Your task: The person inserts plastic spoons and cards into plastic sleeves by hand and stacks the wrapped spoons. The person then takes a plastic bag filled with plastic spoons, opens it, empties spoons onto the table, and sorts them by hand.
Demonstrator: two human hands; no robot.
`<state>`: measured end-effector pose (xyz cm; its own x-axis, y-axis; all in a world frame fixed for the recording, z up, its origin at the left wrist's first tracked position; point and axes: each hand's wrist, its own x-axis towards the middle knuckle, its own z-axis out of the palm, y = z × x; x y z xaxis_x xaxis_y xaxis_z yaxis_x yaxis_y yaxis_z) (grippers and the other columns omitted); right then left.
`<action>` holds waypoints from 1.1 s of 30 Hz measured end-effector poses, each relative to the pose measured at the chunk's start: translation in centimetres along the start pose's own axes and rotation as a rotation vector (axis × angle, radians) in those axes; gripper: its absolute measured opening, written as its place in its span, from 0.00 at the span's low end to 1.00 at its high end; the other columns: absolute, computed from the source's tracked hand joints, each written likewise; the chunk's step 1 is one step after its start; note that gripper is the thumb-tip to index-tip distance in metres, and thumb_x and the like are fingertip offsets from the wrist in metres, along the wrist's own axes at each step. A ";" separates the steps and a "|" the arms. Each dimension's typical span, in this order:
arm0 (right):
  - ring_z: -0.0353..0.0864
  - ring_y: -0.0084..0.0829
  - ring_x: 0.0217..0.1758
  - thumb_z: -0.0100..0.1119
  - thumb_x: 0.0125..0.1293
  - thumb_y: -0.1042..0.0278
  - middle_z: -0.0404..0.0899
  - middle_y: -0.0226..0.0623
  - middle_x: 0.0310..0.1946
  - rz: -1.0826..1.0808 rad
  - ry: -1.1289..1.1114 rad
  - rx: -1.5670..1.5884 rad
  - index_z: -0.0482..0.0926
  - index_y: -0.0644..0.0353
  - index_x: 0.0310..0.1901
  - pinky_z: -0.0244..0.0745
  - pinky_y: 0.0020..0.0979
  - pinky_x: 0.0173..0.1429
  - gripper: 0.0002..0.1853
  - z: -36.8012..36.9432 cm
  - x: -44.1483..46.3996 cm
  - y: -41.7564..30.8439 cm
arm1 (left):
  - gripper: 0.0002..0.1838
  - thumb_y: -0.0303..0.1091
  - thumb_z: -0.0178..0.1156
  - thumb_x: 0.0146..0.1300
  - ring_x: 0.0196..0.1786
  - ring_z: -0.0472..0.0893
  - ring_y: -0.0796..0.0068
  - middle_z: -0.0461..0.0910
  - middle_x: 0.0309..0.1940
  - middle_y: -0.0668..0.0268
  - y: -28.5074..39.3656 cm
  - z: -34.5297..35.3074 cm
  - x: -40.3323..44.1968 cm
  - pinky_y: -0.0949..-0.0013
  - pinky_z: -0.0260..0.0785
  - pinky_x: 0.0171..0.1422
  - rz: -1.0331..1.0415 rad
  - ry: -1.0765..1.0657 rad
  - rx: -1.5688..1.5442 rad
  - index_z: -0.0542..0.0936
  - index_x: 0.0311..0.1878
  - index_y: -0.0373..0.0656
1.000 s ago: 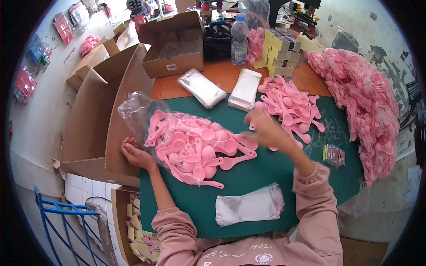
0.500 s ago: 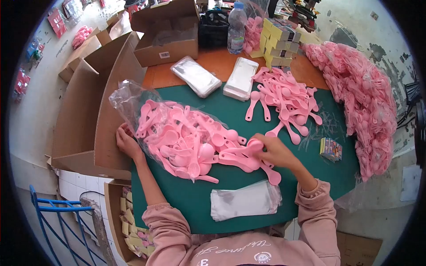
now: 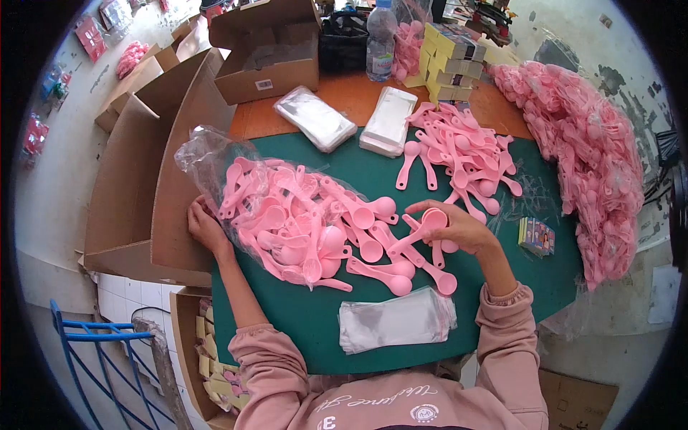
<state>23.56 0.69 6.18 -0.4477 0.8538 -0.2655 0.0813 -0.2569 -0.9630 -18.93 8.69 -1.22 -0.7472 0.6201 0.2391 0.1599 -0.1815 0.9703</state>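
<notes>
Pink spoons spill from a clear plastic bag [image 3: 215, 161] lying on the green table mat [image 3: 322, 347]. At the bag's left side is my left hand [image 3: 206, 225], between bag and cardboard box; its fingertips are hidden, and what they hold cannot be made out. My right hand [image 3: 459, 228] is closed on pink spoons [image 3: 432, 219] above the loose spoons [image 3: 387, 272] at the bag's open end. A second heap of pink spoons [image 3: 466, 147] lies behind my right hand. Nearer my body is a stack of clear sleeves [image 3: 394, 322].
A tall open cardboard box [image 3: 172, 172] stands left. Two packs of clear sleeves [image 3: 315, 118], a bottle [image 3: 380, 43] and stacked yellow-edged cards [image 3: 451, 64] are at the back. A small card stack [image 3: 536, 236] and a large bag of bundled spoons [image 3: 588, 165] are on the right.
My right hand moved from the back of the mat to the bag's open end and took hold of spoons, then shifted slightly right and up. More spoons lie spread there. My left hand stayed beside the bag.
</notes>
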 end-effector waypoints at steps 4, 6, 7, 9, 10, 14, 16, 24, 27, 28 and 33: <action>0.76 0.21 0.36 0.61 0.57 0.69 0.77 0.32 0.35 0.049 0.048 -0.005 0.70 0.61 0.52 0.73 0.22 0.40 0.20 0.2 -0.2 -0.6 | 0.17 0.38 0.42 0.66 0.34 0.76 0.77 0.78 0.32 0.66 -0.4 0.0 0.2 0.74 0.67 0.39 0.012 0.005 0.010 0.77 0.37 0.37; 0.76 0.21 0.36 0.61 0.57 0.69 0.77 0.32 0.35 0.001 0.082 -0.023 0.70 0.60 0.52 0.73 0.22 0.40 0.20 0.5 -0.9 -1.7 | 0.16 0.37 0.42 0.66 0.35 0.76 0.77 0.78 0.32 0.66 -0.2 0.1 0.0 0.74 0.67 0.41 -0.013 0.012 -0.018 0.77 0.37 0.37; 0.77 0.21 0.37 0.61 0.56 0.69 0.77 0.33 0.35 -0.032 0.117 -0.017 0.70 0.60 0.51 0.72 0.22 0.40 0.20 0.6 -1.5 -2.5 | 0.16 0.37 0.42 0.66 0.35 0.76 0.77 0.78 0.32 0.66 -0.2 0.0 0.0 0.74 0.67 0.41 -0.015 0.011 -0.019 0.77 0.37 0.37; 0.77 0.21 0.38 0.62 0.55 0.69 0.77 0.33 0.35 -0.065 0.155 -0.015 0.70 0.60 0.51 0.72 0.22 0.39 0.21 0.5 -2.7 -3.8 | 0.17 0.37 0.42 0.66 0.36 0.76 0.75 0.78 0.32 0.66 -0.3 0.1 0.0 0.73 0.68 0.42 0.010 -0.002 -0.027 0.78 0.36 0.36; 0.77 0.21 0.38 0.62 0.54 0.69 0.77 0.33 0.35 -0.091 0.170 -0.098 0.70 0.60 0.51 0.72 0.22 0.40 0.22 0.4 -3.4 -4.2 | 0.17 0.37 0.42 0.66 0.36 0.76 0.75 0.78 0.32 0.66 -0.4 0.2 0.1 0.73 0.68 0.42 0.008 -0.003 -0.030 0.78 0.36 0.36; 0.80 0.25 0.34 0.62 0.50 0.69 0.78 0.32 0.26 -0.015 0.284 -0.413 0.69 0.59 0.46 0.73 0.28 0.36 0.20 1.1 -5.7 -6.7 | 0.17 0.37 0.43 0.65 0.36 0.77 0.74 0.78 0.32 0.65 0.2 0.2 -0.1 0.71 0.68 0.42 0.019 0.030 0.068 0.78 0.36 0.36; 0.81 0.29 0.31 0.63 0.50 0.68 0.78 0.34 0.23 0.086 0.309 -0.526 0.69 0.58 0.44 0.73 0.32 0.35 0.19 2.2 -6.0 -6.9 | 0.17 0.37 0.43 0.65 0.36 0.77 0.73 0.79 0.32 0.64 0.5 0.3 -0.2 0.71 0.68 0.42 0.023 0.042 0.122 0.79 0.36 0.36; 0.78 0.46 0.27 0.67 0.46 0.61 0.77 0.41 0.21 0.021 0.218 -1.378 0.64 0.55 0.42 0.66 0.45 0.27 0.24 5.1 -3.9 -0.1 | 0.18 0.37 0.42 0.66 0.35 0.77 0.74 0.79 0.32 0.64 0.1 0.2 -0.1 0.72 0.68 0.41 0.002 0.022 0.063 0.79 0.36 0.36; 0.78 0.46 0.28 0.66 0.45 0.62 0.78 0.40 0.23 0.059 0.192 -1.370 0.65 0.53 0.43 0.67 0.44 0.29 0.24 4.9 -3.8 -0.4 | 0.17 0.37 0.42 0.66 0.35 0.77 0.75 0.79 0.32 0.64 -0.3 0.1 0.1 0.72 0.68 0.41 0.064 0.015 0.116 0.78 0.36 0.36; 0.78 0.45 0.29 0.65 0.45 0.62 0.79 0.38 0.25 0.078 0.162 -1.357 0.67 0.51 0.44 0.68 0.43 0.30 0.24 4.6 -3.8 -0.7 | 0.17 0.37 0.42 0.66 0.35 0.77 0.75 0.79 0.32 0.64 -0.3 0.2 0.2 0.72 0.68 0.41 0.066 0.016 0.112 0.78 0.36 0.36; 0.78 0.44 0.31 0.65 0.44 0.63 0.78 0.38 0.26 0.066 0.125 -1.406 0.68 0.51 0.42 0.68 0.42 0.32 0.22 1.4 -5.7 -6.6 | 0.17 0.37 0.42 0.67 0.34 0.76 0.76 0.78 0.33 0.65 0.2 0.3 -0.1 0.73 0.68 0.39 -0.002 0.012 0.065 0.78 0.37 0.36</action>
<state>24.36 -3.14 14.12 -0.3333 0.9113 -0.2419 0.9392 0.2984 -0.1700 -18.62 8.76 -1.02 -0.7551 0.6112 0.2373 0.1999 -0.1302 0.9711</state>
